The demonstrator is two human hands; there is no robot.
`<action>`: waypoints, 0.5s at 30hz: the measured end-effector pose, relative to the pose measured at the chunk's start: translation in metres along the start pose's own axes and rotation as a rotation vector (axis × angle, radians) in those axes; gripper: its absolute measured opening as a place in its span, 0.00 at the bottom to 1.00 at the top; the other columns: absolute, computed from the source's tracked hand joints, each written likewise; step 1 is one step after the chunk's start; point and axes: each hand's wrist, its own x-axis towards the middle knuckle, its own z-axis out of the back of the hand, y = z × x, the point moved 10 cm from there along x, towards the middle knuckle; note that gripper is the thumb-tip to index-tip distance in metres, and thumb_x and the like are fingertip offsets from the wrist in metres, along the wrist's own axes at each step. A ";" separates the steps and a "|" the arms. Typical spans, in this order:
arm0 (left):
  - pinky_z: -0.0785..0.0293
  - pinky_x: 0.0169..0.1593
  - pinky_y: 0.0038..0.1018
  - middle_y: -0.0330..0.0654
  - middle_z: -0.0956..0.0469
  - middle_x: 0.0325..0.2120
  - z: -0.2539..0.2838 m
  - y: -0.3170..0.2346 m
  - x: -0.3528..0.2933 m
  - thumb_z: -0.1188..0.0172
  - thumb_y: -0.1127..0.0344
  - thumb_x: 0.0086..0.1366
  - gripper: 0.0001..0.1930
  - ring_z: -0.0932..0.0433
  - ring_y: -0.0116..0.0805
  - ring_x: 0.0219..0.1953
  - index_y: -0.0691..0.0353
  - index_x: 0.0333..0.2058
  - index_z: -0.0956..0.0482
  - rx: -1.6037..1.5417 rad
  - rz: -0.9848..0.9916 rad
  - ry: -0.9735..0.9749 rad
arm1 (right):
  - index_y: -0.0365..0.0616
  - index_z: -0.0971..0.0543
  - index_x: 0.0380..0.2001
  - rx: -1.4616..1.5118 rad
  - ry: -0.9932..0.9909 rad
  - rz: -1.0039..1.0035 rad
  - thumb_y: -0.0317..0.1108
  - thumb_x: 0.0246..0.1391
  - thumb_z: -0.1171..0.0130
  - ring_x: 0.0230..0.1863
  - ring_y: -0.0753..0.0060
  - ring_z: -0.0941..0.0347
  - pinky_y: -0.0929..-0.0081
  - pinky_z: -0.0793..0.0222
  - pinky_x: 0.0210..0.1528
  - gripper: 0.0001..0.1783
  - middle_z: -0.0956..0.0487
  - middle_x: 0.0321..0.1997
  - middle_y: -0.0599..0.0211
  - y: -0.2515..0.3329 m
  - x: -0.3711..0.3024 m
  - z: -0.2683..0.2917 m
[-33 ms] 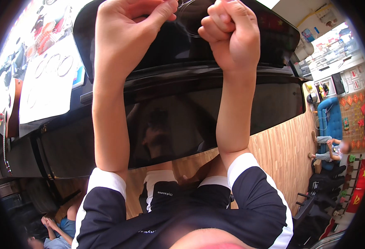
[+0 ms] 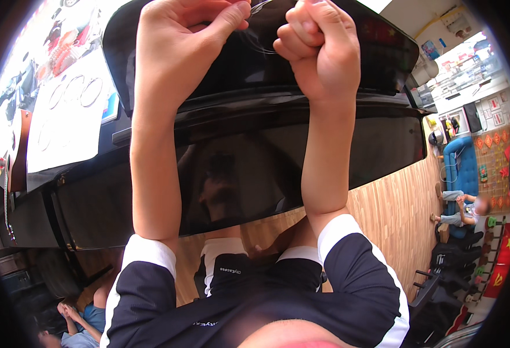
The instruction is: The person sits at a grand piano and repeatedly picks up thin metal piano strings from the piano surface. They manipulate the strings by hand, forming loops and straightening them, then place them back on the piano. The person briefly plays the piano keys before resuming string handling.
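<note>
so the person near me is wearing a black shirt with white sleeve bands [image 2: 362, 278], and both bare arms are stretching out in front. the left hand [image 2: 191, 35] is pinching a thin, shiny loop of wire-like strand [image 2: 259, 7] between thumb and fingers, real narrow grip. the right hand [image 2: 324, 49] is making a tight fist around the other side of it, though i'm not seeing its very fingertips. the loop is hanging between the two hands, over a glossy black cabinet with a raised panel [image 2: 240, 156]. off to the left, a flat white sheet [image 2: 66, 139] is lying there, with thin dark rings [image 2: 91, 91] resting on it. further right, pale wood-plank flooring [image 2: 388, 191] is running back to a tufted blue sofa [image 2: 467, 159], where a seated person in light blue trousers [image 2: 453, 197] is sitting, hands together.
</note>
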 end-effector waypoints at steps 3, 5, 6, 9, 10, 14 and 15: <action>0.26 0.37 0.20 0.43 0.14 0.35 -0.004 0.007 0.002 0.36 0.66 0.67 0.10 0.16 0.28 0.37 0.64 0.42 0.14 -0.107 0.052 0.041 | 0.50 0.37 0.20 0.005 -0.033 0.004 0.38 0.71 0.52 0.13 0.89 0.54 0.81 0.59 0.16 0.21 0.45 0.15 0.82 -0.003 0.003 0.010; 0.25 0.37 0.20 0.43 0.14 0.35 -0.005 0.008 0.002 0.38 0.64 0.69 0.11 0.16 0.28 0.38 0.64 0.42 0.14 -0.135 0.083 0.068 | 0.50 0.37 0.21 0.061 0.044 0.051 0.37 0.71 0.53 0.13 0.89 0.55 0.81 0.60 0.16 0.21 0.45 0.16 0.82 -0.002 0.007 0.014; 0.25 0.37 0.21 0.43 0.14 0.35 -0.005 0.008 0.003 0.38 0.62 0.69 0.12 0.16 0.28 0.38 0.64 0.42 0.14 -0.149 0.099 0.082 | 0.50 0.37 0.21 0.063 0.034 0.059 0.37 0.72 0.53 0.13 0.89 0.55 0.81 0.60 0.16 0.21 0.46 0.16 0.82 -0.002 0.007 0.018; 0.25 0.37 0.22 0.43 0.14 0.35 -0.008 0.000 0.002 0.39 0.60 0.70 0.13 0.16 0.28 0.38 0.64 0.42 0.13 -0.139 0.056 0.134 | 0.50 0.37 0.21 0.070 0.055 0.068 0.37 0.72 0.53 0.14 0.89 0.54 0.82 0.59 0.17 0.20 0.45 0.16 0.82 0.000 0.009 0.016; 0.25 0.38 0.21 0.43 0.14 0.35 -0.011 -0.001 0.001 0.39 0.61 0.70 0.12 0.16 0.28 0.38 0.64 0.42 0.13 -0.115 0.042 0.149 | 0.50 0.37 0.21 0.071 0.061 0.068 0.37 0.72 0.53 0.14 0.89 0.54 0.82 0.59 0.17 0.20 0.45 0.17 0.82 -0.001 0.008 0.015; 0.25 0.37 0.17 0.41 0.16 0.31 -0.017 -0.006 0.001 0.37 0.74 0.64 0.05 0.19 0.24 0.34 0.68 0.36 0.15 -0.224 0.060 0.096 | 0.50 0.35 0.22 0.038 0.048 0.070 0.37 0.71 0.53 0.15 0.89 0.52 0.82 0.58 0.18 0.19 0.43 0.18 0.81 -0.007 0.010 0.016; 0.25 0.36 0.15 0.41 0.16 0.29 -0.016 -0.004 0.001 0.37 0.80 0.61 0.03 0.20 0.22 0.33 0.70 0.33 0.15 -0.300 0.081 0.053 | 0.49 0.35 0.22 0.027 0.040 0.051 0.37 0.71 0.53 0.15 0.89 0.53 0.82 0.58 0.18 0.19 0.43 0.18 0.81 -0.007 0.009 0.014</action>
